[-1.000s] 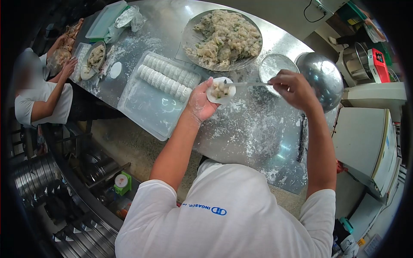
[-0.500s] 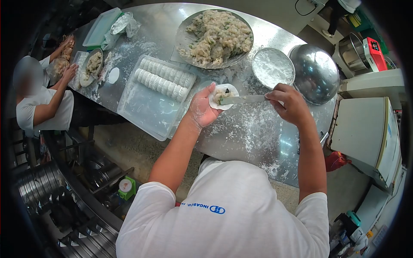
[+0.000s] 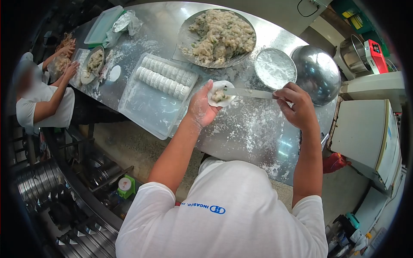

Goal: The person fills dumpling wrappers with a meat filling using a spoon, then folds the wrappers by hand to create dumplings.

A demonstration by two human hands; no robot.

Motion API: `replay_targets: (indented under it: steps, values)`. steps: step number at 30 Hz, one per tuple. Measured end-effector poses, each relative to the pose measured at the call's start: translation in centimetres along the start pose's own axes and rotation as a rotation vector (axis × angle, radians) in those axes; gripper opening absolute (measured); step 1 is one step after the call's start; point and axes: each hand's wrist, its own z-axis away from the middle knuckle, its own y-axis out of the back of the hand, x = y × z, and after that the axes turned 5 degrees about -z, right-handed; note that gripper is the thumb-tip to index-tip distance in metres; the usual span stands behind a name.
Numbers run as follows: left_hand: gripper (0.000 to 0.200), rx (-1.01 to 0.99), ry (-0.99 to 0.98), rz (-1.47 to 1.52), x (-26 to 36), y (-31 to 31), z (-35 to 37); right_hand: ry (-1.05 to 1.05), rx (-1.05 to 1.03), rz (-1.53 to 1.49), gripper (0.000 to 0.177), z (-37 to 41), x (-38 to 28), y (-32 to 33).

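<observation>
On the fingers of my left hand (image 3: 202, 107) rests a round white dumpling wrapper (image 3: 229, 85), held at its edge by the thumb. A lump of pale filling with green bits (image 3: 219, 94) sits on the wrapper. My right hand (image 3: 296, 103) is closed on the end of a flat spreading blade (image 3: 251, 93). The blade's tip is at the upper right part of the filling. Left of my left hand, a clear plastic tray (image 3: 144, 112) bears two rows of white dumplings (image 3: 165, 82).
Beyond my hands stands a large bowl of filling (image 3: 223, 36). A bowl of white flour (image 3: 275, 69) and an upturned metal bowl (image 3: 316, 75) are at the right. Flour dusts the steel table (image 3: 232, 137). At the far left, a co-worker (image 3: 51, 101) handles food beside an oval dish (image 3: 92, 64).
My right hand has moved slightly right and back with the blade, uncovering more of the filling. The wrapper has tilted a little in my left hand.
</observation>
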Motion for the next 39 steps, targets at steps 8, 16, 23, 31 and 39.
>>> replay_targets:
  steps: [8,16,23,31,39]
  values:
    - [0.048,0.093,-0.111,0.21,0.4,2.4,-1.8,0.091,0.04,0.347,0.014,-3.3,-1.0,-0.2]
    - [0.042,0.117,-0.181,0.12,1.1,1.9,-1.3,-0.005,-0.106,0.762,0.019,-12.1,0.5,-2.8]
    - [0.039,0.272,-0.177,0.123,0.5,3.8,-1.7,-0.043,-0.206,0.654,0.027,-12.7,-1.2,-0.1]
    - [0.039,0.256,-0.157,0.15,0.1,3.6,-3.0,-0.093,-0.259,0.484,0.021,-12.3,-1.2,1.6]
    - [0.051,-0.124,0.003,0.18,0.9,3.5,-1.9,0.052,-0.209,-0.034,0.015,-6.5,-0.2,0.8]
